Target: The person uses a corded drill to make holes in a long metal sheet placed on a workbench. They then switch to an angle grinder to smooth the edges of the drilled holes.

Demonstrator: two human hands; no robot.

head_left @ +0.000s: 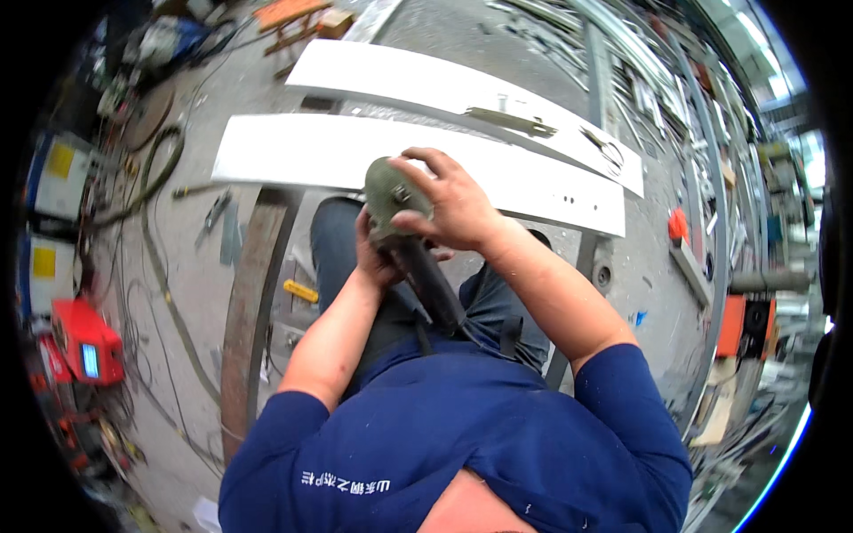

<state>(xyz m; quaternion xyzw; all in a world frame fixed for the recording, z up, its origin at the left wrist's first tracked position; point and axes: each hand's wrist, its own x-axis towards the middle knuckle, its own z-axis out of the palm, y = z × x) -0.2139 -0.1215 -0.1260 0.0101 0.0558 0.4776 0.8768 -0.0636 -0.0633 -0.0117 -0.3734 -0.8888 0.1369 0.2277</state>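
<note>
An angle grinder [428, 282] is held over my lap, its dark body slanting down toward my waist. The greenish grinding disc [384, 191] faces up, and a metal nut shows at its centre. My left hand [375, 258] is closed around the grinder's head from below; part of its fingers is hidden behind the tool. With thumb and fingers on the disc's edge and face, my right hand [458, 202] grips it from the right. Just beyond the disc lies a long white board [293, 147], apart from both hands.
A second white board [382, 71] lies farther off, bearing a metal bar [511, 121] and scissors [604, 149]. Brown steel beams [253, 293] stand under the boards. Hoses [169, 293] and cables cross the floor at left near a red machine [87, 342]. Metal profiles [635, 67] are stacked at right.
</note>
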